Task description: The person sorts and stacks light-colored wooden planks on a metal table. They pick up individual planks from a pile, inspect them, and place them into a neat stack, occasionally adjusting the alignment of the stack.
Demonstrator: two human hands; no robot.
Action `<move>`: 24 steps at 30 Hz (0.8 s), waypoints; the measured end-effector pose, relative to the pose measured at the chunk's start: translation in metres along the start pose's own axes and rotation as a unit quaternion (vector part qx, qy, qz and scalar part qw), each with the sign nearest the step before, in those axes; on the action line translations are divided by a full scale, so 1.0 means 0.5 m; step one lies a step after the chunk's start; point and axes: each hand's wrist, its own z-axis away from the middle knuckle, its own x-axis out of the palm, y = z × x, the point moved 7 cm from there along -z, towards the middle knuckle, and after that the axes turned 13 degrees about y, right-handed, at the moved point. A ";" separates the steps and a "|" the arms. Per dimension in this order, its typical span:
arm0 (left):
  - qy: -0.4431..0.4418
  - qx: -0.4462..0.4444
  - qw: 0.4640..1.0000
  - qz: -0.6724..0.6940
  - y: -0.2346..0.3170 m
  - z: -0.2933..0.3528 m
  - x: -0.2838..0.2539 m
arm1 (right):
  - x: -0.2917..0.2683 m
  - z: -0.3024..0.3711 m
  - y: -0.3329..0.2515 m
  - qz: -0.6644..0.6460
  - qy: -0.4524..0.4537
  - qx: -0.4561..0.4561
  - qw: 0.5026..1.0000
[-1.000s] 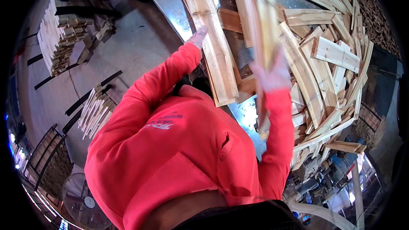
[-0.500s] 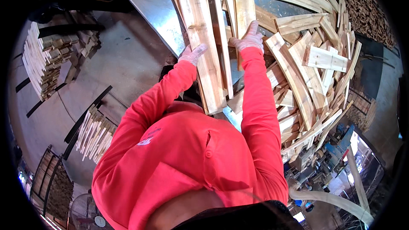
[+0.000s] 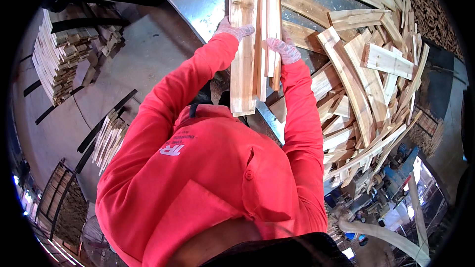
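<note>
Between my gloved hands stand several long wooden boards, side by side and pressed together in a bundle. My left hand (image 3: 234, 29) grips the outer side of a wide pale board (image 3: 242, 69), its thumb lying across the face. From the other side my right hand (image 3: 284, 50) closes on the narrow wooden boards (image 3: 272, 17), fingers partly hidden behind them. The lower ends of the boards sit at uneven heights, near my chest. Beyond the bundle lies a metal tabletop (image 3: 190, 0) with sawdust on it.
A heap of loose curved and straight wood pieces (image 3: 366, 84) covers the right of the table. Neatly stacked boards (image 3: 62, 64) stand on the floor at the left, with a smaller stack (image 3: 108, 141) nearer. A pale hose (image 3: 386, 235) and machinery are at the lower right.
The boards, leaning and spread apart before, are now upright and squeezed together. My right hand has moved from the face of a board to the bundle's outer side.
</note>
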 end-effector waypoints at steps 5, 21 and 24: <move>0.130 0.085 0.981 -0.116 -0.008 -0.072 -0.049 | 0.039 0.069 -0.022 -0.196 -0.087 0.162 0.963; 0.088 0.146 0.972 -0.164 0.120 -0.105 -0.062 | 0.155 0.155 0.013 0.569 0.109 -0.093 0.810; 0.067 0.116 0.981 -0.141 0.077 -0.091 -0.064 | 0.199 0.147 -0.008 0.604 0.086 -0.018 0.792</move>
